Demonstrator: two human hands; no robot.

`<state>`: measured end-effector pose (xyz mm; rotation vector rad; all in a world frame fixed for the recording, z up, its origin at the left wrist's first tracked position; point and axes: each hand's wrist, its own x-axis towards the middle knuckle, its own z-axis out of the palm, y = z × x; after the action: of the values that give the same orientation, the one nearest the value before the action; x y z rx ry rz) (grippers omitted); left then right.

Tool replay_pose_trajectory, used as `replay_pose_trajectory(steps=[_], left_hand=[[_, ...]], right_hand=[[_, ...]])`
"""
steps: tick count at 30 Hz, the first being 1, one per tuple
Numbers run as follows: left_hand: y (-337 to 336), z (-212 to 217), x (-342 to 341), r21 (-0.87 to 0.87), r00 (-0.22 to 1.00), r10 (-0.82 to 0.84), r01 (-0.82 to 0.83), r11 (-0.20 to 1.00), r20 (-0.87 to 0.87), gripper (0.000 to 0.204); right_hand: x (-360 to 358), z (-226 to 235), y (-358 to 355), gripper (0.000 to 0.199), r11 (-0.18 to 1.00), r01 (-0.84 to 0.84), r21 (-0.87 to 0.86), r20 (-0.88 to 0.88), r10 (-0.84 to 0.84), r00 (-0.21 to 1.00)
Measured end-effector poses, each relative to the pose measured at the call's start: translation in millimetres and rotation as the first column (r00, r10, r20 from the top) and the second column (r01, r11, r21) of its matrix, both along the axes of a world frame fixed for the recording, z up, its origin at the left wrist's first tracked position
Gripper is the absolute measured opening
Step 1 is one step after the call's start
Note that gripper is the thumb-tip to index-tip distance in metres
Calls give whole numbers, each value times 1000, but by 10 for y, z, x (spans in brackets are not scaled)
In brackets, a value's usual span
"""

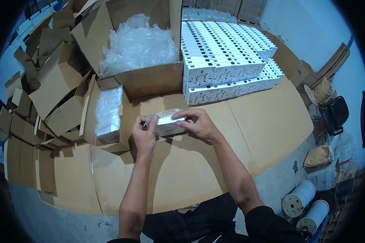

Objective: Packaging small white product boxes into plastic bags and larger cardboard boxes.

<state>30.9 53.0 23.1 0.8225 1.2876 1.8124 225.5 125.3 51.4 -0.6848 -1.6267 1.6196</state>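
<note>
Both hands hold one small white box (168, 126) wrapped in a clear plastic bag, just above the cardboard-covered table (263, 121). My left hand (144, 133) pinches the bag's left end. My right hand (195, 122) grips the box's top and right side. Just to the left lies an open carton (125, 117) with more bagged white boxes (108, 115) inside.
A large stack of white boxes (227, 56) fills the table's far right. A big open carton of crumpled clear plastic bags (138, 46) stands at the back. Empty cartons (48, 93) pile up on the left. White reels (298, 198) and a black chair (336, 113) sit at the right.
</note>
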Motion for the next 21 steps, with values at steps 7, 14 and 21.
replay_pose_trajectory(steps=[7,14,21], left_hand=[[-84,138,13,345,752,387,-225,911,-533,26],[-154,240,182,279,246,220,237,931,-944,29],[-141,252,95,208,570,82,159,965,-817,28]], right_hand=[[-37,-30,-3,26,992,55,-118,110,-42,993],[-48,-153,69,29,999,7,-33,-18,-7,1000],[-7,-141,98,27,999,36,-1,89,-36,995]])
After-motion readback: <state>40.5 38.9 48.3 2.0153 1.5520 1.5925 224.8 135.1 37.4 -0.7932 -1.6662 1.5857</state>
